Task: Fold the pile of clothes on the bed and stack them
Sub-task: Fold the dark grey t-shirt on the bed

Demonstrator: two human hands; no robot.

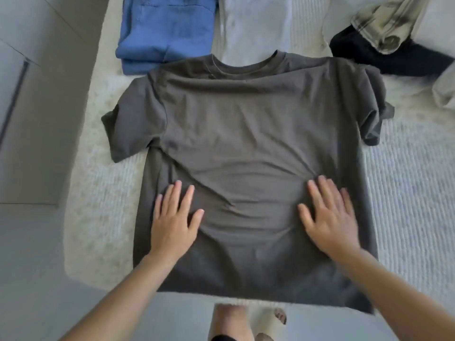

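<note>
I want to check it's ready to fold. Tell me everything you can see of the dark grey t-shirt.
The dark grey t-shirt lies spread flat on the bed, collar away from the person, both short sleeves out sideways. It looks like soft knit, lightly wrinkled. Its hem hangs over the bed's near edge. The left hand and right hand press flat on its lower half.

T-shirt (246, 134) flat on bed (406, 180), folded stack (165, 33) behind.
</note>
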